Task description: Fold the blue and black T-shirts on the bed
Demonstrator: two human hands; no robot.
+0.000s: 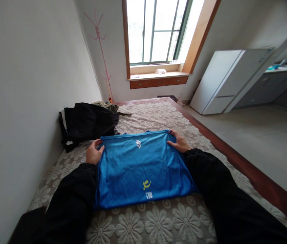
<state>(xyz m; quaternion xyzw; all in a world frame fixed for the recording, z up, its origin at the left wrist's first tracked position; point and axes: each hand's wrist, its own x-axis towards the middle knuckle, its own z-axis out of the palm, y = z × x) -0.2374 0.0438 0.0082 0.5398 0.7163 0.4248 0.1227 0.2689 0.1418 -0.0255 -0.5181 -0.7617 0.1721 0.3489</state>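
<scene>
A bright blue shirt [140,166] with a white logo and a yellow mark lies flat on the flower-patterned bed cover [158,223]. My left hand [94,152] grips the shirt's far left corner, thumb over the cloth. My right hand [179,141] rests on the far right corner with fingers spread along the edge. Both my arms wear black sleeves that run along either side of the shirt.
A pile of dark clothes [88,123] lies beyond the shirt against the left wall. The bed's wooden edge [234,156] runs along the right. A white fridge [224,79], a window [156,30] and a pink coat stand [102,51] are farther back.
</scene>
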